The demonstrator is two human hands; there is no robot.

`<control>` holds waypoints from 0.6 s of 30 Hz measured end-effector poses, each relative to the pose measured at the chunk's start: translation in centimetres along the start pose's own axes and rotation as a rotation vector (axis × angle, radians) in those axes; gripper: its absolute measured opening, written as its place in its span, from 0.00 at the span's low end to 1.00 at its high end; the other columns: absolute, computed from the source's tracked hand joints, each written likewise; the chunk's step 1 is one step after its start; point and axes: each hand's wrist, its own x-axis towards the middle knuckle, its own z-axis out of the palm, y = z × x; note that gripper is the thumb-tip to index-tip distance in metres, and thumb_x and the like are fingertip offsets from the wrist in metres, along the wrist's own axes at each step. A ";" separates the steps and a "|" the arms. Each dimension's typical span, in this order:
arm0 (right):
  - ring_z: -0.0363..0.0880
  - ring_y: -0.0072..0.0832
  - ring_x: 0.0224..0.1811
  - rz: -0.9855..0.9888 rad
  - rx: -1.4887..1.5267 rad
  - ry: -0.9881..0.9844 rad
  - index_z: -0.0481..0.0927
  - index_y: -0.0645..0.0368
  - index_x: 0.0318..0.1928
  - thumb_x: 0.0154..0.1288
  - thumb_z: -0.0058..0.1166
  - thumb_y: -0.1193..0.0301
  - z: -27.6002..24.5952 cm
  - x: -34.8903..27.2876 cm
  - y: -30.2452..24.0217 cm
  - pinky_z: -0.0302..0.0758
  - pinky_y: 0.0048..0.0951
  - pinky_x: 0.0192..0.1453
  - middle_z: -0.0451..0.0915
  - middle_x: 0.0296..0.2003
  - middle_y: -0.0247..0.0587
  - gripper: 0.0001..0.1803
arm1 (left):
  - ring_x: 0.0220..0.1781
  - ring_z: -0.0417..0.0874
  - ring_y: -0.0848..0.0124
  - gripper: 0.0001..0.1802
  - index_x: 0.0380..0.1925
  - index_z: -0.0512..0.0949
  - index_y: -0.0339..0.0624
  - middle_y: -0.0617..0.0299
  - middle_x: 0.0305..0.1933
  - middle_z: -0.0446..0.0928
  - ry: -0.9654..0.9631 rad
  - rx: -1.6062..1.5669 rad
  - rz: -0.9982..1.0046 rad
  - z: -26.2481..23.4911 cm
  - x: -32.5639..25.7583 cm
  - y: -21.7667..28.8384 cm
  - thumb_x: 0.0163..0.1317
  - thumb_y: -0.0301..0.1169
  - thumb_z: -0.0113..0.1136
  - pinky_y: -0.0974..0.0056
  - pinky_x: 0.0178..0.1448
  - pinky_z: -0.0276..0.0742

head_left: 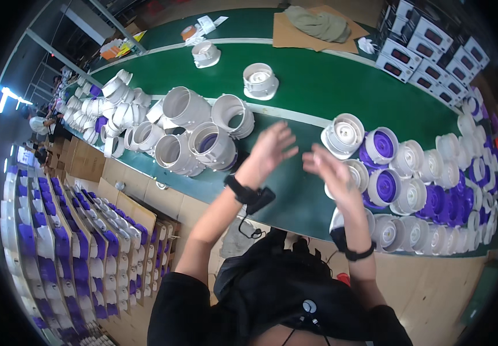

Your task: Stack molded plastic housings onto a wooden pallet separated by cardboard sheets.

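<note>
Both hands hover over the near side of the green workbench. My left hand [268, 151], its fingers spread, holds nothing and is nearest to a group of white plastic cylinder housings [212, 145]. Fingers stretched out, my right hand [331, 168] is empty too. Close beside it stands a white round plastic base with a coiled centre [343, 134]. Another white base [355, 175] is partly hidden behind the right hand. Farther off, a white housing on a flat foot [260, 81] rests upright on the green belt.
Rows of white and purple round parts [385, 186] crowd the bench on the right. White rings [125, 104] are heaped at the left. Boxes [425, 52] are stacked at the far right; a cloth [318, 24] lies on cardboard. A loaded rack [81, 248] stands lower left.
</note>
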 end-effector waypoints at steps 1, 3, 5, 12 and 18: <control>0.72 0.34 0.48 -0.003 0.003 0.019 0.56 0.69 0.58 0.63 0.43 0.58 0.6 2.4 -1.4 0.64 0.29 0.54 0.71 0.48 0.50 0.31 | 0.64 0.55 0.56 0.28 0.58 0.53 0.40 0.50 0.63 0.52 -0.011 -0.084 0.068 0.5 0.4 2.5 0.60 0.38 0.46 0.50 0.56 0.63; 0.70 0.37 0.51 -0.011 -0.004 0.090 0.51 0.69 0.61 0.63 0.42 0.55 0.8 7.2 -3.1 0.62 0.32 0.56 0.68 0.51 0.53 0.35 | 0.62 0.57 0.57 0.27 0.57 0.55 0.41 0.51 0.62 0.53 -0.093 -0.118 0.160 3.2 1.2 6.9 0.60 0.38 0.47 0.50 0.56 0.64; 0.64 0.41 0.56 0.011 0.020 0.124 0.47 0.66 0.62 0.61 0.42 0.51 1.6 12.5 -3.8 0.56 0.43 0.59 0.63 0.54 0.55 0.39 | 0.62 0.56 0.55 0.25 0.56 0.56 0.41 0.51 0.63 0.50 -0.135 -0.146 0.208 4.9 3.7 11.6 0.60 0.37 0.46 0.47 0.55 0.64; 0.53 0.47 0.62 0.099 -0.054 0.303 0.44 0.63 0.63 0.60 0.42 0.52 0.8 30.0 -4.6 0.49 0.57 0.60 0.52 0.60 0.56 0.40 | 0.44 0.72 0.57 0.22 0.47 0.65 0.36 0.51 0.46 0.67 0.041 0.010 0.712 7.4 16.0 24.1 0.53 0.34 0.54 0.48 0.46 0.71; 0.49 0.49 0.64 0.456 -0.007 0.284 0.44 0.56 0.64 0.61 0.36 0.46 1.3 36.6 6.8 0.48 0.57 0.61 0.46 0.64 0.49 0.39 | 0.49 0.72 0.49 0.31 0.42 0.70 0.24 0.37 0.45 0.72 0.557 0.842 0.826 -9.1 30.2 16.7 0.48 0.43 0.57 0.58 0.53 0.67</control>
